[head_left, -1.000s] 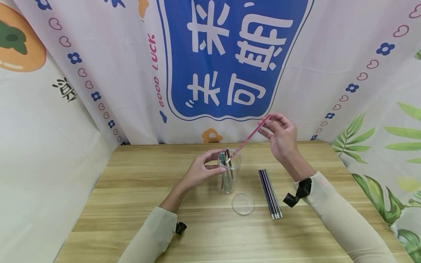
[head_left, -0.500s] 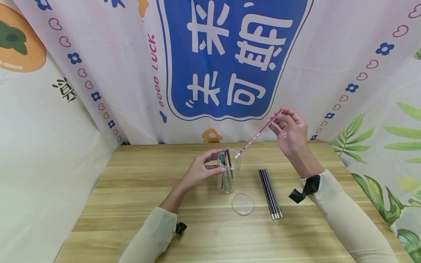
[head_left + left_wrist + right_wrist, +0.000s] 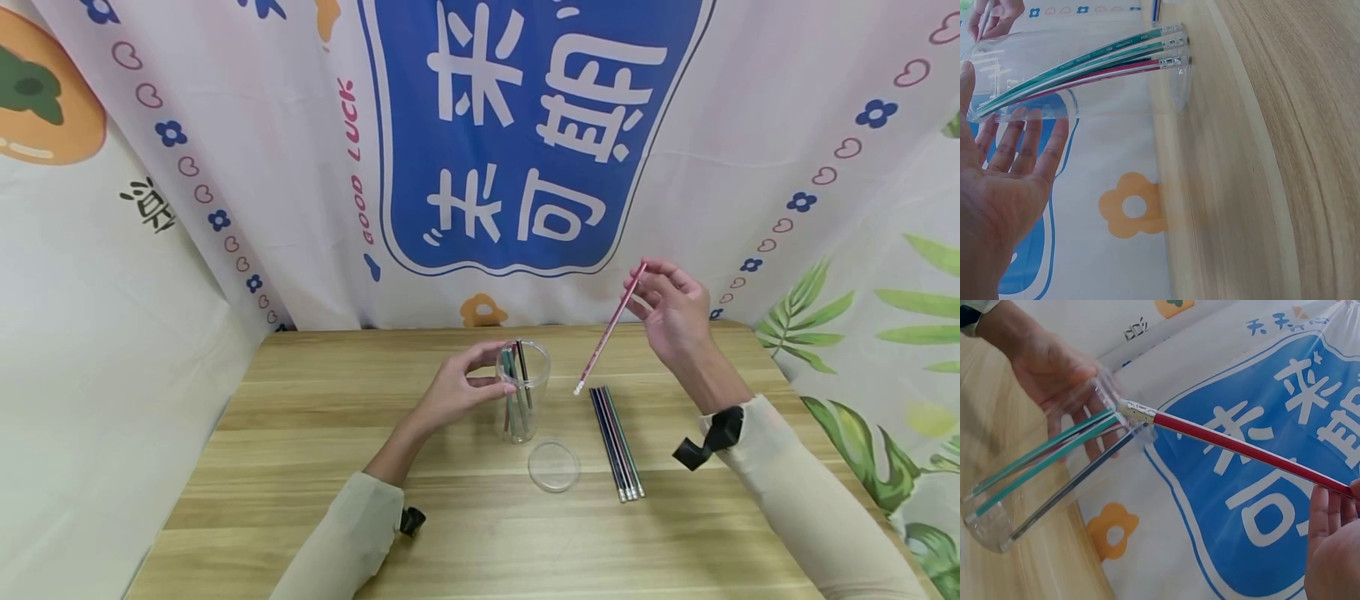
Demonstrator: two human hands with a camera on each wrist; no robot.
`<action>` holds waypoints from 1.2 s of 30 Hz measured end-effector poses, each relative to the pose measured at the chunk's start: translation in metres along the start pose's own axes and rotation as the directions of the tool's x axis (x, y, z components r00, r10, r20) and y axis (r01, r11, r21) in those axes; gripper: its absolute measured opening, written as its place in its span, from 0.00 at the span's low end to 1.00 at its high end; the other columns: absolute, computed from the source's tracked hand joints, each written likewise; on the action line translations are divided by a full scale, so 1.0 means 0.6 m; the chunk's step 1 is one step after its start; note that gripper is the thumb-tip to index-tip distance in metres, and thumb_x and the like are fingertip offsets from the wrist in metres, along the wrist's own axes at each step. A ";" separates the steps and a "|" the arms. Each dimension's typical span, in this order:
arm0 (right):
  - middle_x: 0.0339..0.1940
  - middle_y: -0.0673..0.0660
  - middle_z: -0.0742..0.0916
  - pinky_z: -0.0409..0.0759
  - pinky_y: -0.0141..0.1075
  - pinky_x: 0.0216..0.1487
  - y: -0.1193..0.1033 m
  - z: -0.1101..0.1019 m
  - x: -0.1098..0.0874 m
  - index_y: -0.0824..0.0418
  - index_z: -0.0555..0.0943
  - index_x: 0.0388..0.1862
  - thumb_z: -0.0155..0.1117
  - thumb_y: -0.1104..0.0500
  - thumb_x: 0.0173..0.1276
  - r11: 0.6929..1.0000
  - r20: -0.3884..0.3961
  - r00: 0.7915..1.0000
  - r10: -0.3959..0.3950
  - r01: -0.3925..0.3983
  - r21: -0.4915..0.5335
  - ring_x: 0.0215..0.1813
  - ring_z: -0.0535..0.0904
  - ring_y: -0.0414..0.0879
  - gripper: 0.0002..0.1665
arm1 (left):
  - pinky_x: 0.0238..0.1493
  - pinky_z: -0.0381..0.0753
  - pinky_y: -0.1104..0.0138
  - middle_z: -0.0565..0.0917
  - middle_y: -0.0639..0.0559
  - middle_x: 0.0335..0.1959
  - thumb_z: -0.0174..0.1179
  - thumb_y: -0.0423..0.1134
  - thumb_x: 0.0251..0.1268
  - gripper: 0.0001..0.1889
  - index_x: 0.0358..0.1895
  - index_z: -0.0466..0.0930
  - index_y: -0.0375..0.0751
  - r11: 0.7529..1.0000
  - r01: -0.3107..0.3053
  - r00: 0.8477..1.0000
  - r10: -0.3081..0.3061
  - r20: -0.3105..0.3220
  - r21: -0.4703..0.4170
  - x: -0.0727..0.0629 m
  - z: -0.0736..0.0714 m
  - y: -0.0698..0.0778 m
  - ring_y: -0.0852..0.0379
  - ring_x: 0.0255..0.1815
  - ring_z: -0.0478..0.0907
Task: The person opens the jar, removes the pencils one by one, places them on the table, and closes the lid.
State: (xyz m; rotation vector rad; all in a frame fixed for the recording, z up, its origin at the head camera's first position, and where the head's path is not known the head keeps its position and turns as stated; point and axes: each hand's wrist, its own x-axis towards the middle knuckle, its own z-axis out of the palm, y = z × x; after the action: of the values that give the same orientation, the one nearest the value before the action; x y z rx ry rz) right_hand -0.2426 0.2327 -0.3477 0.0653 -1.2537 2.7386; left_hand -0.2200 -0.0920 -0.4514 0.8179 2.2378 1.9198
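My left hand (image 3: 461,385) holds a clear plastic jar (image 3: 540,375) near its rim, thumb in front and fingers behind. The jar stands upright on the wooden table. Inside it lean several pencils (image 3: 1085,67), green, red and dark, their eraser ends at the bottom in the left wrist view. To the right of the jar, my right hand (image 3: 678,310) pinches a red pencil (image 3: 609,333) by its upper end. That pencil slants through the air with its white eraser end down, outside the jar. Its eraser end overlaps the jar's rim in the right wrist view.
A round clear lid (image 3: 553,467) lies on the table (image 3: 300,467) in front of the jar. Right of the lid, a row of several pencils (image 3: 617,442) lies side by side, erasers toward me. A printed cloth (image 3: 675,217) hangs behind the table's far edge.
My right hand has moved right, taking the red pencil's eraser end from over the jar's mouth to beside the jar, and the pencil now stands steeper. The left hand and jar stay put.
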 end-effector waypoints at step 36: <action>0.41 0.51 0.91 0.91 0.40 0.54 0.047 -0.123 -0.010 0.72 0.79 0.63 0.68 0.66 0.76 0.759 -0.061 0.970 0.236 -0.223 -0.612 0.44 0.90 0.42 0.20 | 0.61 0.89 0.61 0.84 0.42 0.64 0.77 0.32 0.63 0.33 0.72 0.77 0.42 1.000 0.007 1.000 -0.007 0.000 0.023 0.001 -0.001 -0.002 0.43 0.65 0.82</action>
State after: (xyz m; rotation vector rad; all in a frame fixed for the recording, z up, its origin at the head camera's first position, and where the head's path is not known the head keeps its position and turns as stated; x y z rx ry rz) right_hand -0.2397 0.2695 -0.4178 -0.1376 -2.2275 2.3441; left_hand -0.2212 -0.0923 -0.4522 0.8123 2.2639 1.8943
